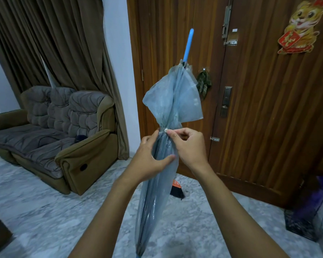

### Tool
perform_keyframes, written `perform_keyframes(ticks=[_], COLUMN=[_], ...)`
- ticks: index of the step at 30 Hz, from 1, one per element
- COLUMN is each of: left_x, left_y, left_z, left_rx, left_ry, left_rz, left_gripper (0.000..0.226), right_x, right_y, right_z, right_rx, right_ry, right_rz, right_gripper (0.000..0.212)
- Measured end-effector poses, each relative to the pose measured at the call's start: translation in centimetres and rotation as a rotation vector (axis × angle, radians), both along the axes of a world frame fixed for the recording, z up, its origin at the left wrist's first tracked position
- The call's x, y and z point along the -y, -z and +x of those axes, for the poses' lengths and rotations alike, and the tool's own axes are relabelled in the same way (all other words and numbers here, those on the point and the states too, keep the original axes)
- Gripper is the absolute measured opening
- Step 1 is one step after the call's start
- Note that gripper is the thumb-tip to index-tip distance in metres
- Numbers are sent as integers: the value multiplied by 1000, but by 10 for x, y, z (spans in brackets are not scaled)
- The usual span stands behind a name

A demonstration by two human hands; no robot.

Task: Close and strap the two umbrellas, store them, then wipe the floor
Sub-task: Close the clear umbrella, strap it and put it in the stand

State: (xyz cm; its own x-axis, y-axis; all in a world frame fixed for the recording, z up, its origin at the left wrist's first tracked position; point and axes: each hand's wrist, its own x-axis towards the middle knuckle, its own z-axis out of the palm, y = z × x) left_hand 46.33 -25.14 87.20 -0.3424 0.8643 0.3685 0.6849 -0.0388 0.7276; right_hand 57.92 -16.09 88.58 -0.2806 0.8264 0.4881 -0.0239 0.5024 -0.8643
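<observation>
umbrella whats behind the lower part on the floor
A black brush head with an orange top pokes out from behind the umbrella, before the wooden door. The rest is covered.

The umbrella canopy [172,101] is thin translucent blue plastic, glossy and creased; its tip [188,45] is smooth opaque plastic, its snap stud [165,130] shiny metal. The door [268,90] is dark varnished wood with ribbed grain, the floor [45,211] polished grey marble, the sofa [63,116] quilted plush cloth, the curtain [63,43] matt brown cloth
</observation>
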Motion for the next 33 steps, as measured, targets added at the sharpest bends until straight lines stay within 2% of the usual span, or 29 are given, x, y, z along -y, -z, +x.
perform_keyframes(ticks=[2, 4, 7, 10, 14, 18, 22, 26, 28, 33], left_x=[-1, 0, 1, 5, 6, 4, 3, 2, -2, -25], left_y=[4, 6, 7, 4, 3, 1, -1, -1, 2, 3], left_z=[-1, -3, -8, -10, -15, -12, -16, -21, -29, -42], left_rx=[20, 67, 137, 238, 400, 507, 618, 649, 668, 783], left_ry=[-28, -55, -42, 2, 85, 152, 212, 282, 327, 425], left_rz=[65, 125, 147, 175, 139, 141, 143, 121, 93, 37], left_gripper=[85, 73, 64, 59, 68, 64, 61, 62, 64, 62], right_x=[3, 3, 0, -5, -10, -12, -13, -17, -18, -26], right_y=[-1, -3, -8, -10, -10, -7, -2, -5, -6, -4], right_z=[-3, -4, -2, 2, 8, 12, 14, 7, 2, -8], right_rx=[49, 109, 160, 60, -22, -94, -152, -103, -54, -111], right_ry=[-34, -88, -208, -348, -436, -472, -540, -394, -312, -233], right_rz=[18, 51, 29, -130, -282, -393, -409, -225, -146, -264], right_gripper=[17, 15, 13, 12, 25, 36, 25, 13, 16, 24])
